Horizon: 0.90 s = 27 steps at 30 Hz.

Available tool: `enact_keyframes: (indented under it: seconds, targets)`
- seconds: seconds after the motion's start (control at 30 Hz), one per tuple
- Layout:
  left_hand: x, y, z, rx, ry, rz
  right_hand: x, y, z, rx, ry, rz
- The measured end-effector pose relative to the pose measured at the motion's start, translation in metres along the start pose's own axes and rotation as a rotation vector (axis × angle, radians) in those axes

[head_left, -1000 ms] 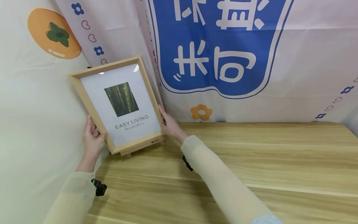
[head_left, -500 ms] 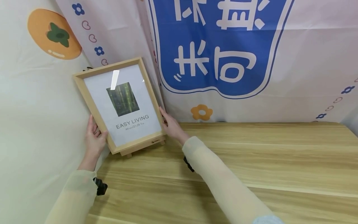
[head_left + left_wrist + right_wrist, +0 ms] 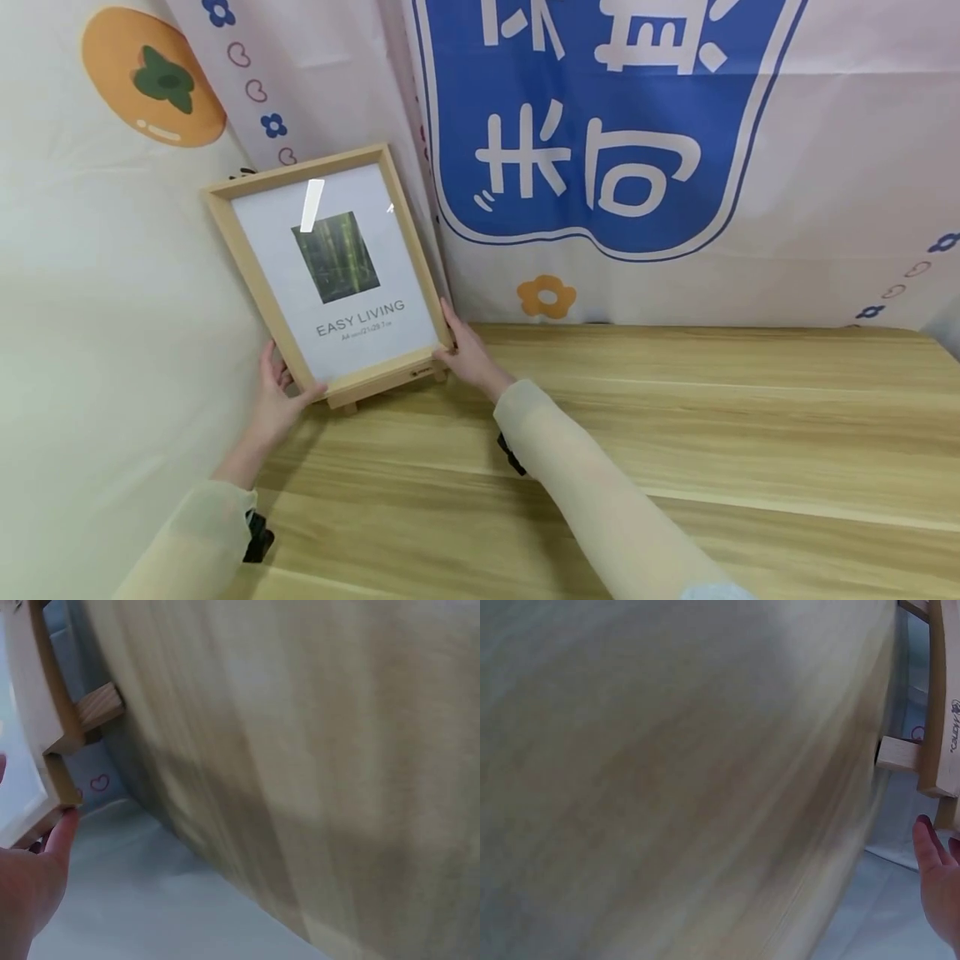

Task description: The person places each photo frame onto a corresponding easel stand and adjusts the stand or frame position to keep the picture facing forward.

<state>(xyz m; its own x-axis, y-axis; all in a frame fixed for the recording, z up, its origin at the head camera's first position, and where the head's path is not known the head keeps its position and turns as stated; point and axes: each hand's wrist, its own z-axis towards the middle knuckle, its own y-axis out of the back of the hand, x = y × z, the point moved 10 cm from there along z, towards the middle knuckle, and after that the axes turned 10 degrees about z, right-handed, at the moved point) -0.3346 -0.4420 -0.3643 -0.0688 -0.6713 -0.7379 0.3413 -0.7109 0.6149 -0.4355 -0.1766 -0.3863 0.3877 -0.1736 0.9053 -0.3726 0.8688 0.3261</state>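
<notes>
A light wood picture frame point(image 3: 341, 275), with a small forest picture and the words EASY LIVING, leans back on a small wooden easel point(image 3: 384, 382) in the head view. My left hand point(image 3: 276, 410) grips the lower left corner, thumb at the bottom edge and fingers at the side. At the lower right corner my right hand point(image 3: 471, 360) holds the frame, its fingers along the side edge and its thumb near the front. The wrist views show the easel's foot point(image 3: 99, 707) on the table. Most of the easel is hidden behind the frame.
The wood-grain table point(image 3: 675, 433) runs far to the right. Patterned white cloth point(image 3: 825, 167) hangs along its back, and pale cloth point(image 3: 112, 333) covers the left side close to the frame. Black wrist cameras point(image 3: 258, 537) sit under both sleeves.
My left hand has slid down the frame's left edge to the bottom corner. My right hand has moved slightly lower. The frame's top left has shifted a little right; the head view has shifted slightly too.
</notes>
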Motion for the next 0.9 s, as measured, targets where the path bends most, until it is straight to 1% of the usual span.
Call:
enact_keyframes:
  seconds: [0.13, 0.23, 0.3, 0.33, 0.4, 0.5, 0.53, 0.6, 0.7, 0.77, 0.83, 0.9]
  targets:
    - [0.003, -0.012, -0.006, 0.078, -0.005, 0.029, -0.004, -0.002, 0.000, -0.006, -0.007, 0.022]
    - [0.006, -0.013, -0.009, 0.083, 0.007, 0.049, -0.006, -0.005, 0.001, 0.001, -0.016, 0.032]
    - [0.008, -0.014, -0.011, 0.096, 0.000, 0.045, -0.008, -0.007, 0.001, 0.002, -0.027, 0.036]
    - [0.011, -0.014, -0.010, 0.091, -0.001, 0.046, -0.008, -0.007, 0.000, 0.000, -0.031, 0.036]
    - [0.019, -0.017, -0.009, 0.104, 0.009, 0.039, -0.010, -0.008, 0.000, -0.006, -0.041, 0.034]
    - [0.035, -0.021, -0.004, 0.119, 0.031, 0.022, -0.012, -0.008, 0.000, -0.019, -0.052, 0.044]
    - [0.043, -0.023, -0.001, 0.119, 0.050, 0.019, -0.013, -0.008, 0.000, -0.023, -0.055, 0.044]
    - [0.055, -0.027, 0.003, 0.127, 0.059, -0.010, -0.014, -0.008, 0.000, -0.030, -0.060, 0.046]
    - [0.068, -0.031, 0.007, 0.122, 0.044, -0.060, -0.014, -0.007, 0.000, -0.037, -0.063, 0.041]
    - [0.069, -0.032, 0.008, 0.113, 0.030, -0.081, -0.014, -0.007, 0.000, -0.037, -0.067, 0.039]
    - [0.067, -0.032, 0.006, 0.112, 0.027, -0.092, -0.014, -0.008, -0.001, -0.033, -0.074, 0.044]
    - [0.065, -0.032, 0.005, 0.103, 0.043, -0.094, -0.013, -0.008, -0.001, -0.030, -0.077, 0.043]
